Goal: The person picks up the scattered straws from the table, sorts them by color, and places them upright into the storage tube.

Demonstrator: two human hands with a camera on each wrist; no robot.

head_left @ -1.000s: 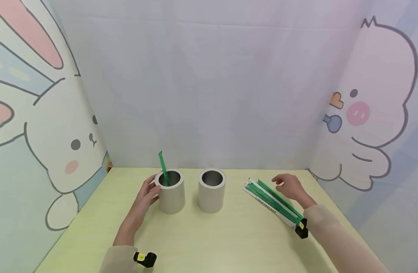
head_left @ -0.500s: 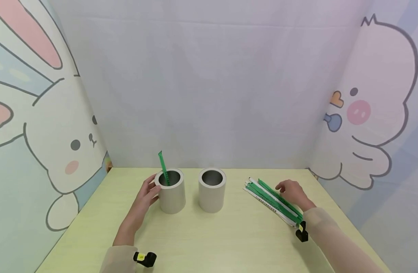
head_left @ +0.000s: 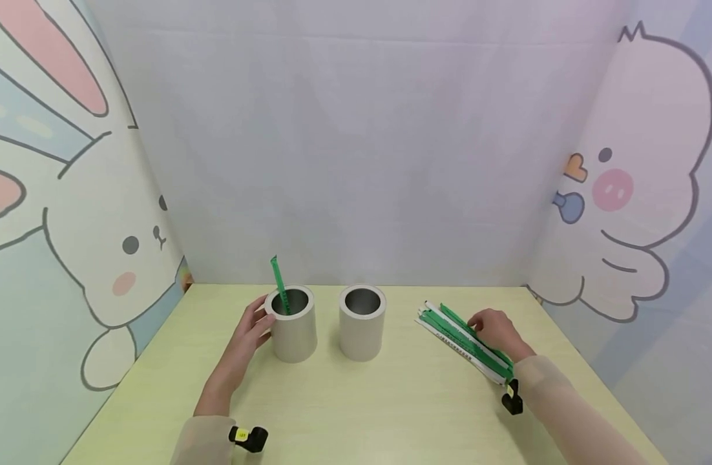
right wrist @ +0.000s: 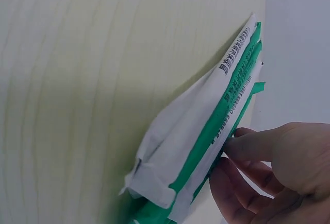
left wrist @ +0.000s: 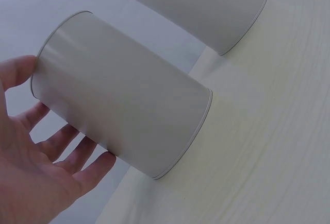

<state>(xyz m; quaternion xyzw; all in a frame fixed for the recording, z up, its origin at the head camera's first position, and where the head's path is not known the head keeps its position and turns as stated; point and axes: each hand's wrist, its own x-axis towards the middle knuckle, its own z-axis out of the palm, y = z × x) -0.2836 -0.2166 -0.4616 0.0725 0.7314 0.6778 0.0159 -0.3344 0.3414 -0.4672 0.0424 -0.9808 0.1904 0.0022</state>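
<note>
My left hand (head_left: 244, 343) holds the left pale grey cylindrical cup (head_left: 295, 337), thumb by the rim and fingers along its side wall. A long thin green wrapped stick (head_left: 280, 281) leans out of this cup. A matching second cup (head_left: 362, 336) stands upright beside it, no stick showing above its rim. On the right lies a bundle of long, thin green and white paper-wrapped sticks (right wrist: 198, 123), printed with dark characters. At its right edge, my right hand (head_left: 497, 332) pinches a green wrapped stick (right wrist: 253, 89) between thumb and fingers; part of it is hidden by the hand.
Everything stands on a pale yellow wooden table (head_left: 356, 413). A plain light curtain (head_left: 356, 161) closes off the back. Cartoon-printed panels flank both sides, a rabbit panel (head_left: 100, 258) left and a chick panel (head_left: 641, 194) right.
My right hand has moved slightly down and in to the bundle, and its fingers have come onto the edge green stick. The left hand and both cups stay put.
</note>
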